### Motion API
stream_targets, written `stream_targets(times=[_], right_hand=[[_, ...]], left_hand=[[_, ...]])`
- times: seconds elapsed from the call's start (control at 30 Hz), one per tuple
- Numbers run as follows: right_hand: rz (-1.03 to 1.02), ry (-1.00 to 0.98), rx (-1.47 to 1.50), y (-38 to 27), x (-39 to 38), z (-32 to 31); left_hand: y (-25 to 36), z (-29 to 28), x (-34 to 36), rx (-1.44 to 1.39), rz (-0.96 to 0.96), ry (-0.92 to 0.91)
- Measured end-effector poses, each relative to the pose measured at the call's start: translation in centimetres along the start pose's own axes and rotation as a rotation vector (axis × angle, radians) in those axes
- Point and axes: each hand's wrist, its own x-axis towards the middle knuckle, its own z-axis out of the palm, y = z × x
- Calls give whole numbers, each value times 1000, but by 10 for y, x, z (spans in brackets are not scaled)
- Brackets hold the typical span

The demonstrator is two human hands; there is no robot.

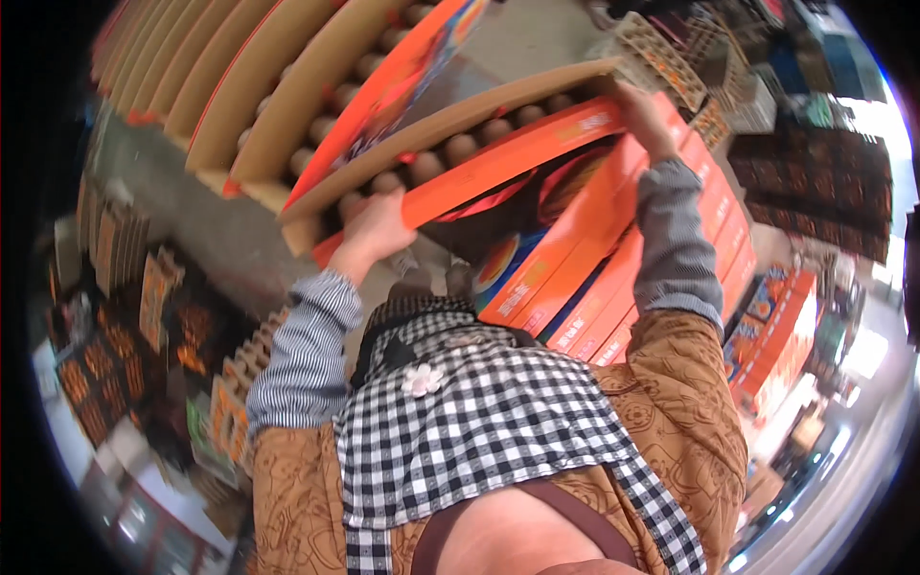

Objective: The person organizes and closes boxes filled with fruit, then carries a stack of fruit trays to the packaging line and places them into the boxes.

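Between my hands is a long, open orange cardboard box (517, 158) with a brown inner wall, tilted to one side. A row of round brown items (461, 147) sits in it, too blurred to name. My left hand (376, 230) is closed on its near left end, the fingers over the rim. At the far right end my right hand (648, 117) grips the corner, its fingers partly hidden. Just beside the held box, to the right, stands a stack of orange boxes (613, 278).
Several upright open cartons (216, 115) with brown inner sides line the far left. Moulded trays (661, 62) lie at the back right, near dark stacked crates (815, 192). More crates (101, 369) stand at the left. Another orange box (781, 331) is at the right.
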Motion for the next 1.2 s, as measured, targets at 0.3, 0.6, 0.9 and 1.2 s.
stream_targets(times=[0.3, 0.6, 0.9, 1.2], right_hand=[[355, 303, -905, -33, -3, 91], [324, 318, -960, -39, -9, 94], [101, 374, -860, -30, -19, 84], [347, 362, -949, -8, -6, 83]], left_hand=[[16, -5, -5, 165, -54, 21], [-148, 41, -140, -1120, -464, 736], [-135, 14, -36, -1186, -336, 569], [-78, -20, -87, -223, -228, 720]])
